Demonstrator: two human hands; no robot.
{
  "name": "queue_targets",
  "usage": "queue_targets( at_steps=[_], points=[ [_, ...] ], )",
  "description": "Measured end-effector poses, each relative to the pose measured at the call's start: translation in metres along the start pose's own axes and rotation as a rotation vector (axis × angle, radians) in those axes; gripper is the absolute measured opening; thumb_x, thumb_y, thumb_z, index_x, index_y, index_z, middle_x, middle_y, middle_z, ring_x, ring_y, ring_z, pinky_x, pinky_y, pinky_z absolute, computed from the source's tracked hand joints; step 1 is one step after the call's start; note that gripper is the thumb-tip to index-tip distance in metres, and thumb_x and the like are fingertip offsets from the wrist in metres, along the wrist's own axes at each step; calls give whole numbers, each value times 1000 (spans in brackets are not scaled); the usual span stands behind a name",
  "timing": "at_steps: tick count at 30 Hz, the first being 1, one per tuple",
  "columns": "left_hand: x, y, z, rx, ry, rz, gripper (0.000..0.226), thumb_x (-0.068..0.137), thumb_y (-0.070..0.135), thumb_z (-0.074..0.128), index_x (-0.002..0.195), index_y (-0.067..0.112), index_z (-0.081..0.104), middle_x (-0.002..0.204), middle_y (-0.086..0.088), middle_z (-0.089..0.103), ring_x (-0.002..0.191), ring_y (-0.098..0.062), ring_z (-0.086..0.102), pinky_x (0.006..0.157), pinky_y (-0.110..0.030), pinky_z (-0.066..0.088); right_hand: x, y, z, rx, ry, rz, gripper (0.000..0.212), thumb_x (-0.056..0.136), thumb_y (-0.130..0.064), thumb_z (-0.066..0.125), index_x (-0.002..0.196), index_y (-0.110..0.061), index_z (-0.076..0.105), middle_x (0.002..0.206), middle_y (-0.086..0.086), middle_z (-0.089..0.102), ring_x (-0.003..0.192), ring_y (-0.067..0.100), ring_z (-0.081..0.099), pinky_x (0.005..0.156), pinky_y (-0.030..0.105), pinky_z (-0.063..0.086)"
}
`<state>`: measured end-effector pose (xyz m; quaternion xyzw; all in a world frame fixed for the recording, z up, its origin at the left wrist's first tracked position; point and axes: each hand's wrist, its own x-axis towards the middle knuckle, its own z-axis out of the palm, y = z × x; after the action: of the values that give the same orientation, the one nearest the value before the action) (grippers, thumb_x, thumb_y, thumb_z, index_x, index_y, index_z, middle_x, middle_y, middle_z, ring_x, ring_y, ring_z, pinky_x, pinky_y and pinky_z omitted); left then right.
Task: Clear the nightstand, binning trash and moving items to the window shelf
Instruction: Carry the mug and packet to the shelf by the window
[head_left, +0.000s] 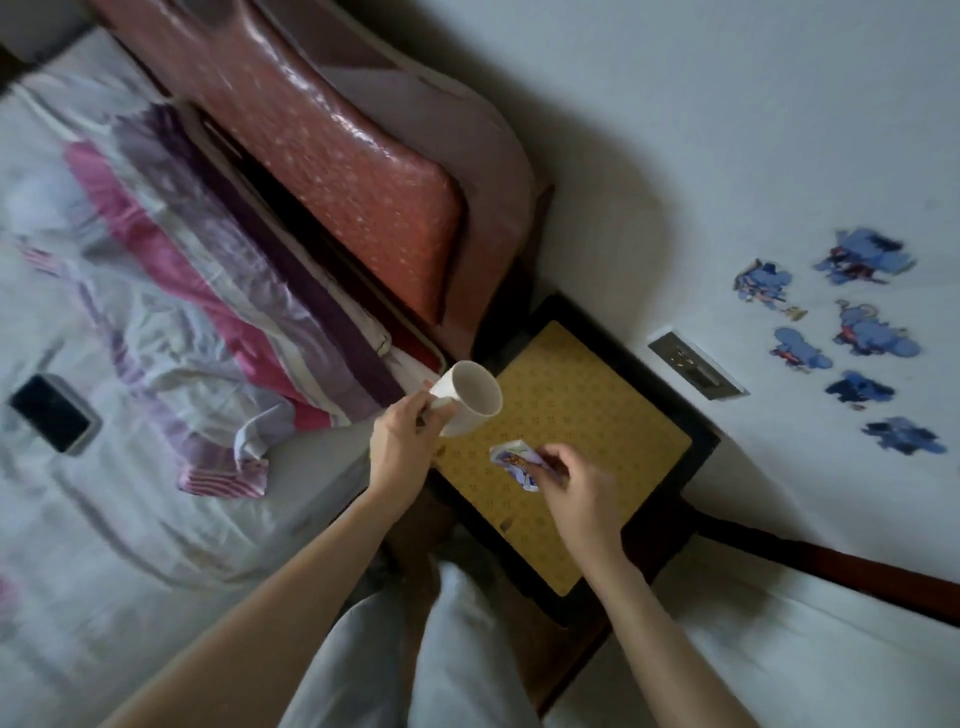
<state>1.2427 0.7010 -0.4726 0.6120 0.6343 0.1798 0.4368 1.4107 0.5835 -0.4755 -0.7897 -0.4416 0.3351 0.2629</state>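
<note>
A dark nightstand (696, 447) with a yellow patterned top stands between the bed and the wall. My left hand (402, 449) grips the handle of a white mug (470, 397), held tilted in the air above the nightstand's left corner. My right hand (569, 486) pinches a crumpled white and blue wrapper (511, 460) just above the yellow top. Apart from the wrapper, nothing shows on the visible yellow top.
A bed with a rumpled striped quilt (208, 291) lies to the left, with a dark phone (52, 413) on it. A padded red headboard (322, 156) stands behind. A wall socket (696, 366) and blue stickers (857, 332) are on the wall at right.
</note>
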Motion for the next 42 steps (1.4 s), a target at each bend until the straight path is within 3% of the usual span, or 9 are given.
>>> queue_targets(
  at_steps=[3,6,11,14,18,26,35,39,42],
  points=[
    [-31,-10,-50,-6,106,33,16,88,26,62,81,12,64,78,3,62,76,-17,57,65,-26,43,-4,-34,10,-25,-81,-90,25,83,-27,66,106,-16,65,91,-10,68,75,-7,59,64,10,51],
    [-65,-31,-100,21,241,43,18,85,25,66,78,9,63,77,2,61,73,-16,56,64,-30,44,-7,-71,33,-36,-198,-205,20,85,-29,64,104,-21,63,94,-9,65,81,0,62,68,21,55],
    [-135,-74,-172,156,538,-100,21,84,33,66,83,12,64,79,3,62,70,-17,57,56,-29,40,-22,-140,88,-30,-320,-404,13,76,-9,71,88,-15,68,83,-4,62,73,5,57,64,6,40],
    [-187,-105,-211,203,694,-163,21,85,30,66,82,10,62,77,-3,64,68,-20,58,54,-29,39,-49,-177,123,-68,-417,-530,15,76,-8,70,87,-17,68,83,-4,64,74,5,58,65,7,41],
    [-272,-149,-253,149,896,-230,16,85,25,66,83,10,62,76,-3,67,64,-17,61,49,-27,44,-107,-218,170,-114,-533,-706,14,78,-11,69,88,-19,68,83,-6,64,76,5,59,68,19,47],
    [-457,-233,-301,-33,1176,-426,9,85,18,66,83,11,63,75,-1,64,70,-15,59,57,-26,44,-278,-262,263,-147,-757,-904,16,81,-12,69,97,-15,69,87,-2,66,79,8,61,66,4,42],
    [-624,-311,-310,4,1417,-734,12,79,20,71,76,14,61,75,0,64,70,-19,60,59,-36,48,-440,-314,357,-156,-984,-1205,13,78,-12,73,91,-13,69,80,-2,66,71,15,64,61,26,50],
    [-671,-338,-316,21,1527,-859,10,79,18,73,77,14,63,77,0,66,69,-17,59,56,-29,45,-489,-336,407,-180,-1123,-1223,12,78,-14,72,90,-18,69,81,-1,70,74,18,65,68,40,55],
    [-698,-363,-326,31,1596,-960,11,77,16,74,77,12,64,77,-2,67,68,-16,59,55,-26,42,-524,-353,449,-222,-1222,-1254,10,80,-17,70,90,-21,69,81,-2,70,75,17,65,67,38,54]
  ],
)
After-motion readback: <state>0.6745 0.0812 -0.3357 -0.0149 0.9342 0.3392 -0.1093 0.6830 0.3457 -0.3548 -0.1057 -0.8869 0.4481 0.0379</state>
